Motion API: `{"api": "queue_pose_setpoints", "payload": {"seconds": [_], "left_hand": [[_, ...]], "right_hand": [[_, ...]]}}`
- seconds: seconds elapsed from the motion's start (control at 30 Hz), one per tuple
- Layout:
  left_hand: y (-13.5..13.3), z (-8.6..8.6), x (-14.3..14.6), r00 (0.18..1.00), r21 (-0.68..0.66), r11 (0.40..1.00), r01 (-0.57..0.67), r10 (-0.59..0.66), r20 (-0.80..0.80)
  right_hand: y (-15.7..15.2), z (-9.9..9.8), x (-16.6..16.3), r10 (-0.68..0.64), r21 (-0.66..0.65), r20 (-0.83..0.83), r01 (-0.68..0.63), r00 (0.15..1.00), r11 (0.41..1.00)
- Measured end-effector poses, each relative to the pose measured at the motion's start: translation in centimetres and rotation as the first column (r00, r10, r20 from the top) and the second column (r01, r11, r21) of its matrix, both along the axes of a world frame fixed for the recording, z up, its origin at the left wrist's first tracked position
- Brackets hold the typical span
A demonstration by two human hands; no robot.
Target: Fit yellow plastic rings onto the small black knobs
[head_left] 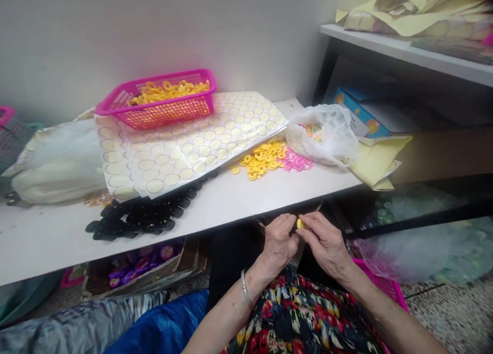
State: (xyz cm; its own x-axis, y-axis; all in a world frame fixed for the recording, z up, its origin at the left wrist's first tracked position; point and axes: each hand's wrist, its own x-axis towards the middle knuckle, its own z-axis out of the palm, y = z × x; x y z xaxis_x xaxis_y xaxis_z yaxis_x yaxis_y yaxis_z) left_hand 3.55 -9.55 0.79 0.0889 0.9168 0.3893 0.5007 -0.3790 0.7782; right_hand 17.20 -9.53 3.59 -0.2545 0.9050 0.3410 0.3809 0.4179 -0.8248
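**Both hands pinch a small yellow piece below the table edge**

Over a flowered cloth on the lap, the left hand, with a metal bangle on its wrist, and the right hand meet fingertip to fingertip. Both are closed on one small yellow piece, held between them just below and in front of the near edge of the white table.

On the table, nearest that edge, lies a heap of black round parts, partly under a white sheet of round stickers. To the right of the sheet sits a loose pile of yellow rings, with pink beads touching it. Just beyond them is a clear plastic bag.

Farther back, a pink basket filled with more yellow rings rests on the far part of the sheet, near the wall. At the far right, a shelf carries yellowish sheets.
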Motion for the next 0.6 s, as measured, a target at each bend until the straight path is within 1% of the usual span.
{"api": "queue_pose_setpoints", "payload": {"seconds": [0.07, 0.1, 0.13, 0.2, 0.27, 0.33, 0.4, 0.5, 0.53, 0.6], "left_hand": [[0.2, 0.3, -0.7, 0.994, -0.08, 0.996, 0.046, -0.037, 0.106], [0.2, 0.4, -1.1, 0.989, -0.108, 0.992, 0.071, -0.056, 0.135], [0.2, 0.4, -1.4, 0.986, -0.12, 0.988, 0.097, -0.079, 0.144], [0.0, 0.3, -1.8, 0.985, -0.1, 0.986, 0.13, -0.117, 0.124], [-0.2, 0.1, -1.8, 0.988, -0.055, 0.992, 0.115, -0.109, 0.106], [-0.3, 0.0, -1.6, 0.991, -0.038, 0.997, 0.065, -0.06, 0.12], [-0.1, 0.2, -1.6, 0.986, -0.087, 0.995, 0.041, -0.027, 0.164], [0.3, 0.5, -1.7, 0.974, -0.168, 0.983, 0.072, -0.033, 0.226], [0.3, 0.5, -1.6, 0.973, -0.171, 0.982, 0.075, -0.034, 0.228], [0.2, 0.2, -1.4, 0.98, -0.123, 0.992, 0.035, -0.01, 0.199]], "right_hand": [[0.2, 0.4, -0.2, 0.042, -0.044, -0.024, -0.043, 0.999, 0.998], [0.3, 0.5, -0.3, 0.067, -0.065, -0.034, -0.069, 0.997, 0.995], [0.4, 0.7, -0.5, 0.085, -0.081, -0.042, -0.088, 0.995, 0.993], [0.7, 0.7, -0.8, 0.082, -0.087, -0.042, -0.086, 0.996, 0.993], [0.9, 0.6, -1.2, 0.051, -0.061, -0.018, -0.053, 0.999, 0.997], [1.0, 0.5, -1.4, 0.034, -0.027, 0.002, -0.034, 0.999, 0.999], [1.2, 0.7, -1.3, 0.058, -0.005, 0.016, -0.058, 0.998, 0.998], [1.5, 1.1, -0.8, 0.124, 0.028, 0.09, -0.127, 0.988, 0.992], [1.5, 1.1, -0.6, 0.138, 0.038, 0.121, -0.143, 0.983, 0.989], [1.5, 0.9, -0.6, 0.142, 0.034, 0.151, -0.149, 0.978, 0.988]]}}
